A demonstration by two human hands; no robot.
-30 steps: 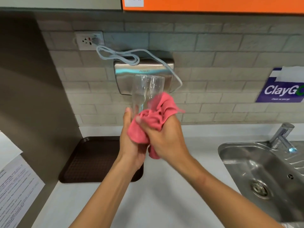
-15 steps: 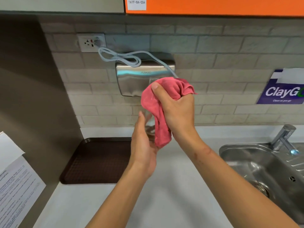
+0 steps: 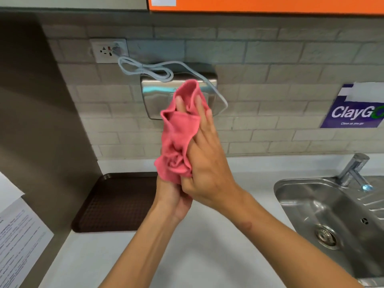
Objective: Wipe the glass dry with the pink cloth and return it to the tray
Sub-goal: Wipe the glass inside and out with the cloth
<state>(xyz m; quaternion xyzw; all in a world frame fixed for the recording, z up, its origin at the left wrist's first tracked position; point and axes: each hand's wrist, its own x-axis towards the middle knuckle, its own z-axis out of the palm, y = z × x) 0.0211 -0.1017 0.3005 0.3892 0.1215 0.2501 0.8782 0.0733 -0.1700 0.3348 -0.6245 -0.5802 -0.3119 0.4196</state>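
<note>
The pink cloth (image 3: 178,134) is wrapped right around the glass, so the glass itself is hidden; only the cloth's tall upright shape shows where it is. My right hand (image 3: 205,163) presses the cloth against it from the right, fingers stretched upward along it. Below, my left hand (image 3: 174,198) grips the covered base from underneath. Both hands are held up in front of the wall, above the counter. The dark brown tray (image 3: 116,202) lies on the counter at the left, with nothing on it.
A steel hand dryer (image 3: 153,96) with a looped white cable (image 3: 145,69) hangs on the tiled wall behind the cloth. A steel sink (image 3: 332,217) and tap (image 3: 353,169) are at the right. Papers (image 3: 18,242) lie at the left edge of the white counter (image 3: 207,256).
The glass, bare at the top a second ago, is now fully covered. My right hand moved up over the rim with the cloth, then down along the side, fingers now extended.
</note>
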